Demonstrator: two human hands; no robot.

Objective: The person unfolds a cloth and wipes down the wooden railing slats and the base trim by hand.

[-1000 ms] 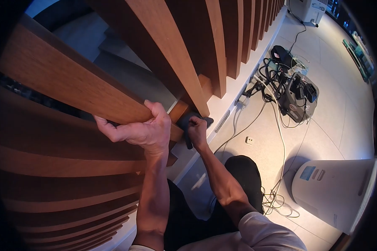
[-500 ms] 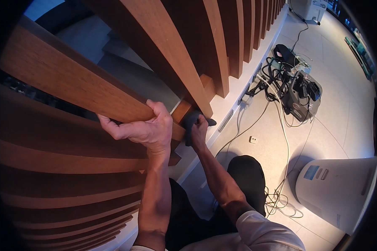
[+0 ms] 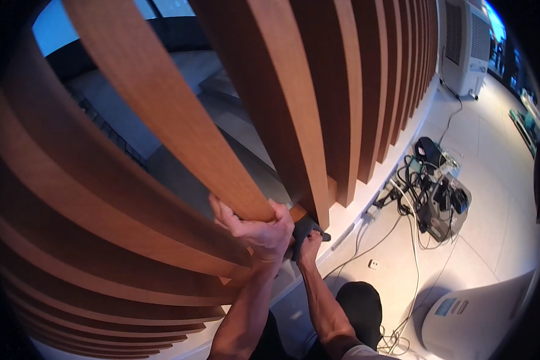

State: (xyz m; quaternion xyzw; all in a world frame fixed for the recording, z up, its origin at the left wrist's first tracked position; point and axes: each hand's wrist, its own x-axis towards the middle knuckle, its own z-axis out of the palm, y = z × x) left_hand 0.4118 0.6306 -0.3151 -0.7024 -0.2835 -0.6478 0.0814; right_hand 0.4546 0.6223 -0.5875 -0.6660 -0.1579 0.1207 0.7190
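Observation:
My left hand (image 3: pixel 261 237) is wrapped around the lower end of a brown wooden slat (image 3: pixel 174 108), thumb on one side and fingers on the other. Just to its right, my right hand (image 3: pixel 309 247) is closed on a dark grey cloth (image 3: pixel 303 229). The cloth lies low against the wood, beside a short wooden block (image 3: pixel 297 211) between the slats and close to the foot of the neighbouring slat (image 3: pixel 294 102). Part of the cloth is hidden by my fingers.
More slats (image 3: pixel 102 222) run in a curved row on both sides. On the tiled floor at right are tangled black cables (image 3: pixel 405 174), a grey case (image 3: pixel 441 210), a small white socket piece (image 3: pixel 374 264) and a large white bin-like container (image 3: pixel 480 318). A white appliance (image 3: pixel 465 48) stands farther back.
My view has tilted up, so the slats, hands and floor items sit lower and further right. Both hands keep their grips, on the slat and on the cloth.

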